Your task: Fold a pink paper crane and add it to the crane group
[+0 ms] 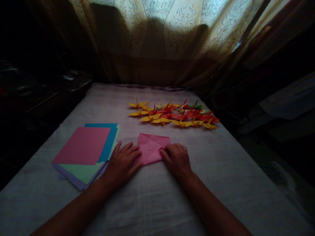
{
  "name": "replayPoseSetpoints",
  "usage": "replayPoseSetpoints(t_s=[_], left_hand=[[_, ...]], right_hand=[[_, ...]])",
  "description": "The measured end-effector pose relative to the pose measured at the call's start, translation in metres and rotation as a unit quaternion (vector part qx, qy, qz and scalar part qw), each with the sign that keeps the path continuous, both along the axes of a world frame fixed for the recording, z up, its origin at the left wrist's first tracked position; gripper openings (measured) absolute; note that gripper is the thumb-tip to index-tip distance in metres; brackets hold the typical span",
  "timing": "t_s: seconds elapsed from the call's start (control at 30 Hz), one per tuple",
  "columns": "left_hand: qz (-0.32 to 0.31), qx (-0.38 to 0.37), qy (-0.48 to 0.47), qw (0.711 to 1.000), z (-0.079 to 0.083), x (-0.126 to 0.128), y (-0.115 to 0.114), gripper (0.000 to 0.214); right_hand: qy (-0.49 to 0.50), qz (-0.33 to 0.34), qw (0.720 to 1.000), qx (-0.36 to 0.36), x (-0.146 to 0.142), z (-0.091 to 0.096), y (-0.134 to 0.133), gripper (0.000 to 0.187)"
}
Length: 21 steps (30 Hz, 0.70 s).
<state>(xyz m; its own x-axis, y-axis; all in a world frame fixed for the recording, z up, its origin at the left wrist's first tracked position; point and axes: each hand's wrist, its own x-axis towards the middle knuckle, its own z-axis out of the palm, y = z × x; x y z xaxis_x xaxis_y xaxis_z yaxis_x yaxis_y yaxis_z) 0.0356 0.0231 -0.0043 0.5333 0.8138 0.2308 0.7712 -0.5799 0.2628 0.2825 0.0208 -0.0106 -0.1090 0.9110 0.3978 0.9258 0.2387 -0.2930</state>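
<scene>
Folded pink paper (150, 150) lies between your spread left hand (124, 159) and pinching right hand (177, 160), so align its edges before creasing.

Dim, backlit through patterned curtains (183, 24)

Backlit patterned curtains (182, 29), deep shadow on both sides.
</scene>
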Motion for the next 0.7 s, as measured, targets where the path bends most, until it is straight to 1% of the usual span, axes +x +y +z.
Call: replayPoseSetpoints(t_s=[0.23, 0.53, 0.6, 0.7], left_hand=[[-0.005, 0.009, 0.004, 1.000, -0.0004, 0.0003, 0.0002, 0.031], [-0.001, 0.010, 0.005, 1.000, -0.0031, 0.0003, -0.0003, 0.032], [-0.001, 0.008, 0.003, 1.000, -0.0032, 0.0006, -0.0002, 0.031], [0.006, 0.002, 0.004, 1.000, -0.0031, 0.0013, -0.0002, 0.030]], right_hand=[[-0.028, -0.029, 0.999, -0.006, -0.0030, -0.0006, 0.0039, 0.032], [-0.039, -0.043, 0.998, -0.015, -0.0055, -0.0034, 0.0047, 0.034], [-0.029, -0.049, 0.998, -0.011, -0.0058, -0.0049, 0.0042, 0.030], [-0.017, -0.051, 0.998, 0.015, -0.0060, -0.0061, 0.0038, 0.018]])
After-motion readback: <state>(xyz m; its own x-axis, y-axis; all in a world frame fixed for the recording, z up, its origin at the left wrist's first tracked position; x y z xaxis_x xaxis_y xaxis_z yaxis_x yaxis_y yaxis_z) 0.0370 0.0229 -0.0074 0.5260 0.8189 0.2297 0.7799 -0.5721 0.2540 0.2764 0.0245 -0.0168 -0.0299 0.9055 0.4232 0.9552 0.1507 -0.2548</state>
